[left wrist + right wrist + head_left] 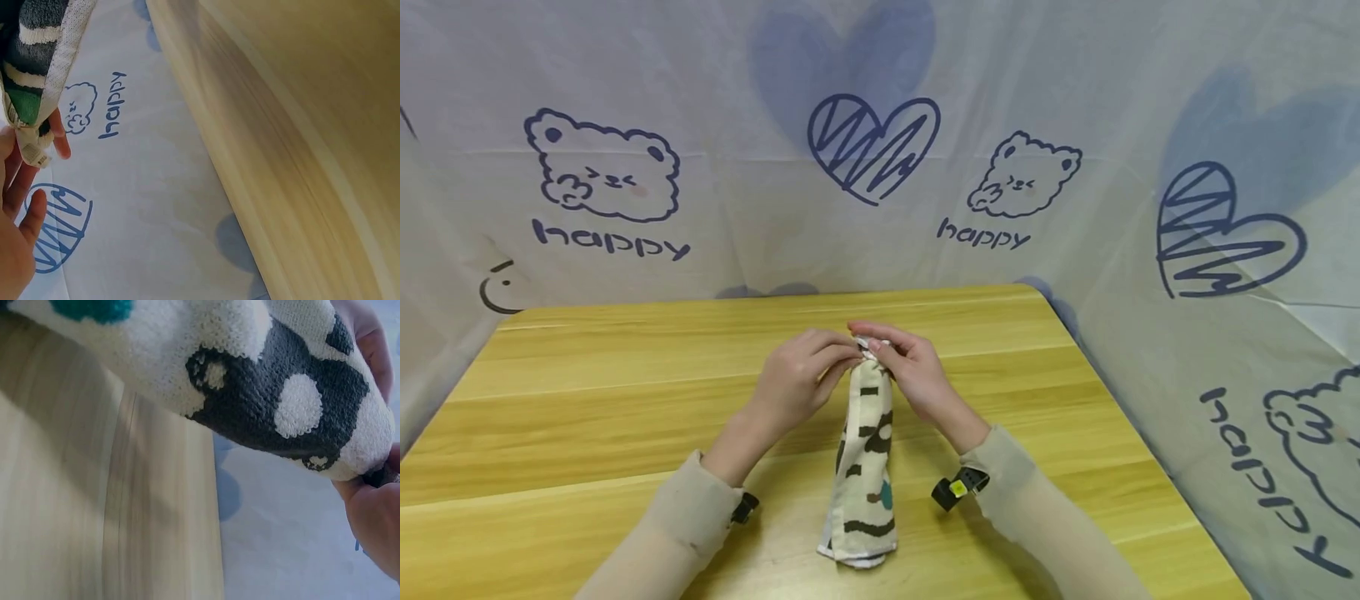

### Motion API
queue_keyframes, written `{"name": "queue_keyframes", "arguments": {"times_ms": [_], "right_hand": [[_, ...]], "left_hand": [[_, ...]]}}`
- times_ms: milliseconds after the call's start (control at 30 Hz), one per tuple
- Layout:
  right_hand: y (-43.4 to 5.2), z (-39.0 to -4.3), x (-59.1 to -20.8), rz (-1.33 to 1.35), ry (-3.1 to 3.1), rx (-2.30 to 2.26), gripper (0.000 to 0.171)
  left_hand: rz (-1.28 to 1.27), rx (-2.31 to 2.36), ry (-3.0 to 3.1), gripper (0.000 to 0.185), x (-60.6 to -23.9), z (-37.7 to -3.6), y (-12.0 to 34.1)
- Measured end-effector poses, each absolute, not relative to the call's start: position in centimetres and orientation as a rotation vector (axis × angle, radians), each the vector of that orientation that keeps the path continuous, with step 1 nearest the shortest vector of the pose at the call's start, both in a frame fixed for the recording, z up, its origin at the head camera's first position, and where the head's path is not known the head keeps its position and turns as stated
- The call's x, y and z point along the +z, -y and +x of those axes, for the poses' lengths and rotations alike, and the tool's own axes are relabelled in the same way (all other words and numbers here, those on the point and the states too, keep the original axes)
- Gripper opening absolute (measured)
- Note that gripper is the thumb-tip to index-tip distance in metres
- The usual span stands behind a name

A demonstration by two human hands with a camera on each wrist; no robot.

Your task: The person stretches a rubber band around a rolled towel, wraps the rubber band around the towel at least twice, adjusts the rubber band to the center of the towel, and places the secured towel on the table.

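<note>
Cream towel [863, 467], dark stripes, teal spot

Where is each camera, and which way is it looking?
Head: on the person's head, looking forward and down at the table; shows the left hand, right hand and both sleeves pinching the towel top.
Left wrist: by the left hand, looking along the table edge at the backdrop; fingers show.
Right wrist: under the towel, looking along the table; right hand shows.
All three share the towel.
</note>
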State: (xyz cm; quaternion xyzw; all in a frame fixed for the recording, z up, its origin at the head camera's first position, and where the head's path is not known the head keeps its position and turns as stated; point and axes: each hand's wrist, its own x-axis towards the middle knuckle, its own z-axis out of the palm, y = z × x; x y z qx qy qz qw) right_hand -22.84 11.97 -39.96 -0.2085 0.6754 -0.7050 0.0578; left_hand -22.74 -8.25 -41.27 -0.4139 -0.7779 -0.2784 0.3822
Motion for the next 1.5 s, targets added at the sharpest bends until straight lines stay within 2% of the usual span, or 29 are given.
{"name": "queue_keyframes", "arguments": {"times_ms": [867, 1233, 1400, 1500], "right_hand": [[-10.7, -23.1, -40.3, -0.618, -2.042, -2.153, 0.033], [-11.2, -23.2, -40.7, -0.554, -1.994, -2.116, 0.037], [-11.8, -23.3, -40.3, -0.663, -2.008, -1.962, 0.046], [-12.1, -23.3, -39.9, -0.748, -2.150, -1.822, 0.044]], "left_hand": [[-1.059, -0.729, 1.943, 0.016, -41.7, -24.0, 8.6], [-1.196, -0.476, 2.106, 0.012, -41.6, -24.3, 8.9], [-1.181, -0.476, 2.081, 0.014, -41.8, -24.2, 9.6], [-1.176, -0.570, 2.054, 0.012, -41.9, -24.2, 9.7]]}}
